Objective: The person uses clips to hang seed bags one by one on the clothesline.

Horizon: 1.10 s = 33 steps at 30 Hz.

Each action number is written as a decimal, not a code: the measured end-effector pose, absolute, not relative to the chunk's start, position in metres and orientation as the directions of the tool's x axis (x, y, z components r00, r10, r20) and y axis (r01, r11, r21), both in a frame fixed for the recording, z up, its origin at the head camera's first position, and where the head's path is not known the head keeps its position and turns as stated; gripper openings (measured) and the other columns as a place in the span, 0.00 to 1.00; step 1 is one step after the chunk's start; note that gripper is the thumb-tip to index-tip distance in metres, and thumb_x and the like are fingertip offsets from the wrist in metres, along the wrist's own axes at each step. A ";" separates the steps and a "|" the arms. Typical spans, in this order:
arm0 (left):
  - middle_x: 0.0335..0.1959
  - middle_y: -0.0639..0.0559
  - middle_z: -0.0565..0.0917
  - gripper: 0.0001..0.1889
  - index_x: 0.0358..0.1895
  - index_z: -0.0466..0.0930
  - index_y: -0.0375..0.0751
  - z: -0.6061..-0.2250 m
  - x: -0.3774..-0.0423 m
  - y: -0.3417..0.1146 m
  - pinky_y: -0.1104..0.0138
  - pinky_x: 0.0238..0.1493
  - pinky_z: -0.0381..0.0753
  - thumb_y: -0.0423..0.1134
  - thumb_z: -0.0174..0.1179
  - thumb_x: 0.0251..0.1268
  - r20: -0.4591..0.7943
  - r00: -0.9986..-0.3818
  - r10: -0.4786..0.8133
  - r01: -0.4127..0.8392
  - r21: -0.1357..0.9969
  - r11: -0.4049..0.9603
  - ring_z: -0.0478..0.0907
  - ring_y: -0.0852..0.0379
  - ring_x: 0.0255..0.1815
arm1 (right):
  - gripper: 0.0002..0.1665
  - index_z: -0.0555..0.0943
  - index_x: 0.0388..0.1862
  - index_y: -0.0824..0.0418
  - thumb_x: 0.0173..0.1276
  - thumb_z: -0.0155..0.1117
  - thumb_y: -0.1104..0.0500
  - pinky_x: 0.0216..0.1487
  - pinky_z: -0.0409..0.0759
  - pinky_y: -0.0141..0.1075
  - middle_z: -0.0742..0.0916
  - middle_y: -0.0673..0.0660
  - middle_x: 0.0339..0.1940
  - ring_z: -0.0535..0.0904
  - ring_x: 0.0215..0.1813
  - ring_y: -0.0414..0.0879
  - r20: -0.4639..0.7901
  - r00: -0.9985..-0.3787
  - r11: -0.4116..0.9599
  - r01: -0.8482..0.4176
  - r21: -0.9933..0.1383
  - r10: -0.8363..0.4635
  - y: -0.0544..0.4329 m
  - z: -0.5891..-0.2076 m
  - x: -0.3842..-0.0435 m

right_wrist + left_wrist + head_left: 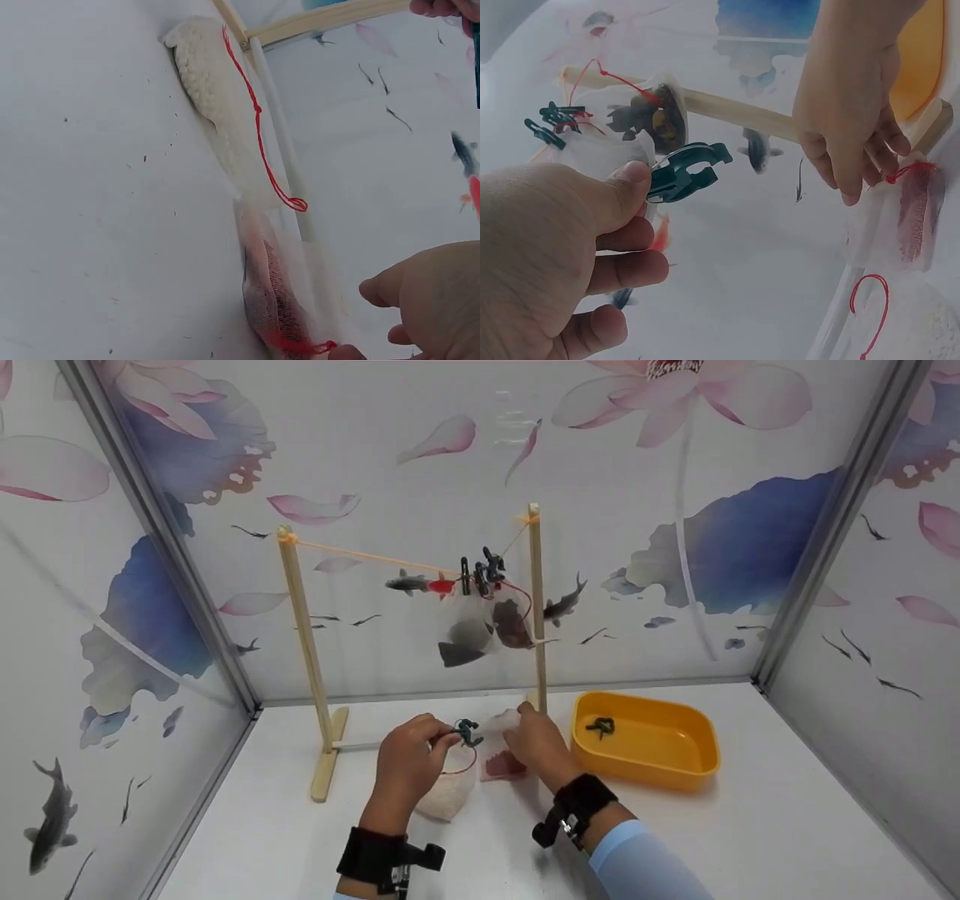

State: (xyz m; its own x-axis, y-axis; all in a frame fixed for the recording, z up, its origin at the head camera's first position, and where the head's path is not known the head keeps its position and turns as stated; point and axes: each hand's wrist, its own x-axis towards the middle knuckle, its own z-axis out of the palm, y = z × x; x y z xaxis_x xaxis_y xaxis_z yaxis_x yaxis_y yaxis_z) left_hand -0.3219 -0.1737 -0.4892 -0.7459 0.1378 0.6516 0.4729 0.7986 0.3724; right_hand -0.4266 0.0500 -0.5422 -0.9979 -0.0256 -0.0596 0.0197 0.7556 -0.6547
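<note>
My left hand point(412, 757) pinches a dark green clothes peg point(686, 174) between thumb and forefinger, its notched end pointing away from the palm. My right hand point(536, 739) is at the upper end of a sheer drawstring bag point(504, 765) with dark reddish contents. In the right wrist view, a fingertip meets the bag's red string point(300, 345), while another digit stands apart from it. Beside that bag lies a second sheer bag point(199, 67) with whitish grains and a loose red drawstring point(259, 112); the left hand is above it in the head view.
Wooden posts point(304, 637) hold up an orange cord point(375, 556). Two filled bags point(514, 622) hang from it by dark pegs point(489, 566) near the right post. A yellow tub point(645, 776) with green pegs point(601, 726) stands at the right. Patterned panels enclose the white table.
</note>
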 end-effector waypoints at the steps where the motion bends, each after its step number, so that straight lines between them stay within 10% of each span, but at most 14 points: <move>1: 0.31 0.58 0.87 0.06 0.39 0.94 0.47 -0.489 -0.322 -0.173 0.67 0.33 0.83 0.44 0.79 0.73 0.648 -0.749 0.136 0.470 0.375 0.799 0.82 0.63 0.31 | 0.40 0.71 0.85 0.64 0.83 0.74 0.52 0.77 0.85 0.57 0.85 0.70 0.76 0.87 0.66 0.57 -0.064 -0.998 0.776 0.019 -0.630 -0.028 0.050 -0.542 -0.428; 14: 0.33 0.58 0.89 0.06 0.39 0.95 0.47 -0.493 -0.320 -0.164 0.67 0.32 0.82 0.43 0.78 0.73 0.660 -0.740 0.129 0.469 0.369 0.802 0.81 0.64 0.30 | 0.12 0.91 0.60 0.61 0.84 0.72 0.59 0.61 0.93 0.48 0.93 0.58 0.52 0.87 0.50 0.50 0.010 -0.999 0.587 -0.039 -0.809 -0.053 0.082 -0.524 -0.415; 25: 0.28 0.56 0.86 0.06 0.40 0.94 0.43 -0.459 -0.312 -0.162 0.67 0.27 0.76 0.41 0.79 0.72 0.810 -0.585 0.042 0.526 0.339 0.780 0.78 0.62 0.26 | 0.09 0.93 0.52 0.56 0.87 0.70 0.55 0.39 0.88 0.38 0.93 0.55 0.44 0.83 0.39 0.50 0.404 -0.901 0.659 -0.400 -0.637 -0.157 0.119 -0.405 -0.378; 33: 0.28 0.49 0.86 0.09 0.41 0.94 0.38 -0.360 -0.339 -0.156 0.61 0.26 0.75 0.41 0.75 0.79 0.883 -0.470 0.012 0.522 0.267 0.810 0.80 0.54 0.25 | 0.12 0.92 0.51 0.65 0.84 0.71 0.56 0.42 0.92 0.49 0.95 0.62 0.43 0.88 0.38 0.57 0.748 -0.663 0.778 -0.493 -0.390 -0.046 0.139 -0.330 -0.390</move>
